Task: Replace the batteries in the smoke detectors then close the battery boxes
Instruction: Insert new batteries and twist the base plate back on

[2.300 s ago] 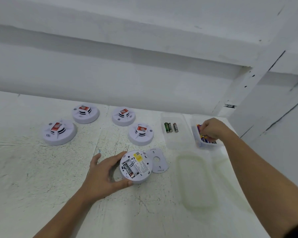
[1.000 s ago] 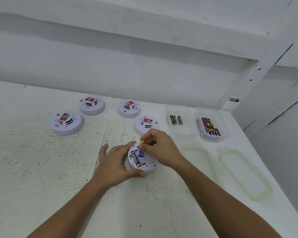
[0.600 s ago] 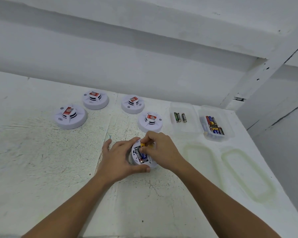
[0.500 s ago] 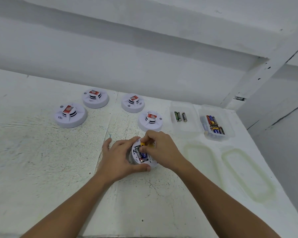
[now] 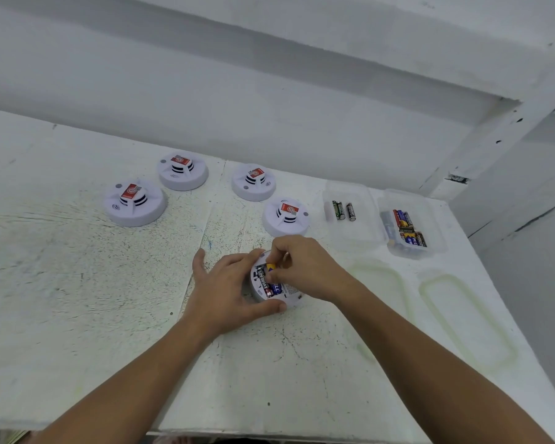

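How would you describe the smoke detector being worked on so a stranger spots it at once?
On the white table, look between the left hand and right hand. That smoke detector lies face down with batteries showing in its open back; the other four sit face up behind it, with red labels.

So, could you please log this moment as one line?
step: battery insertion | left hand: grips upturned smoke detector | right hand: pinches battery into it | closing: not yet done

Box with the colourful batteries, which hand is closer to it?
Right. The right hand pinches a battery at the open detector, on the box's side; the left hand grips the detector's far side.
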Motion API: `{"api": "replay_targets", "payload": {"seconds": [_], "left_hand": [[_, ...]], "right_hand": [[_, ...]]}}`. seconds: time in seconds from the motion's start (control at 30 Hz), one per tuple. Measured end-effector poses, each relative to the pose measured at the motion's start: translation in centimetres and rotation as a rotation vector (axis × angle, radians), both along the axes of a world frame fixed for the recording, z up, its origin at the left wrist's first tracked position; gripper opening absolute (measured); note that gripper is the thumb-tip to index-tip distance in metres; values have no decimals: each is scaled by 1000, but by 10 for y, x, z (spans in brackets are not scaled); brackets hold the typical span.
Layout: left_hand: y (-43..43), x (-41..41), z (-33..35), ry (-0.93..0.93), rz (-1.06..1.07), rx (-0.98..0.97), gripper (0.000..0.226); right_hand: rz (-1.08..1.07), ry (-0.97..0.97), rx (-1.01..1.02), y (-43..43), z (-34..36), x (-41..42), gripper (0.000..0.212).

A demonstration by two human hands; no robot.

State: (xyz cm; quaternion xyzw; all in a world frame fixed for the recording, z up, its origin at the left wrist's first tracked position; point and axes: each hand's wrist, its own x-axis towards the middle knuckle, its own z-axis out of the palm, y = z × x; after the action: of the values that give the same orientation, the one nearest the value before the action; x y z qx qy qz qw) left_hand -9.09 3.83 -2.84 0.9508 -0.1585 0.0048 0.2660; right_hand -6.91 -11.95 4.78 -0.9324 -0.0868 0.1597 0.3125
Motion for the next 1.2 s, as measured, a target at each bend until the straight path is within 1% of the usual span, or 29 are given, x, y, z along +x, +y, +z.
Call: {"api": "replay_targets", "payload": {"seconds": [0.17,0.27,0.3,0.4,0.5,0.7,0.73,0.83,0.9,1.2], "left_hand": [[1,-1,0,-10,-3,2,108],[0,-1,1,-10,-5,2,104],[0,-1,1,-10,-5,4,103],[0,-1,0,-16,0,7,103],[1,0,-2,-27,1,4,105],[1,1,-2,-29,-6,-27,104],[1,1,-2,-32,-5,-35,105],[1,1,-2,-33,3,-59,107],[1,1,-3,-42,3,-55,107],[1,2,-7,-60,4,-33,106]], "right_hand": [[-5,-7,-6,0,1,1,13],[-37,-64,-11,1,-5,2,22],[-58,-74,-2,1,-8,1,24],[-117,-49,38,2,-14,-4,17],[-168,-54,93,4,-23,-8,22],[-230,-35,155,1,-26,-11,18],[-244,-25,172,0,-27,-12,21],[-301,-6,168,1,-30,-12,46],[-338,-2,148,2,-33,-13,54],[-394,2,210,4,-34,-9,45]]}}
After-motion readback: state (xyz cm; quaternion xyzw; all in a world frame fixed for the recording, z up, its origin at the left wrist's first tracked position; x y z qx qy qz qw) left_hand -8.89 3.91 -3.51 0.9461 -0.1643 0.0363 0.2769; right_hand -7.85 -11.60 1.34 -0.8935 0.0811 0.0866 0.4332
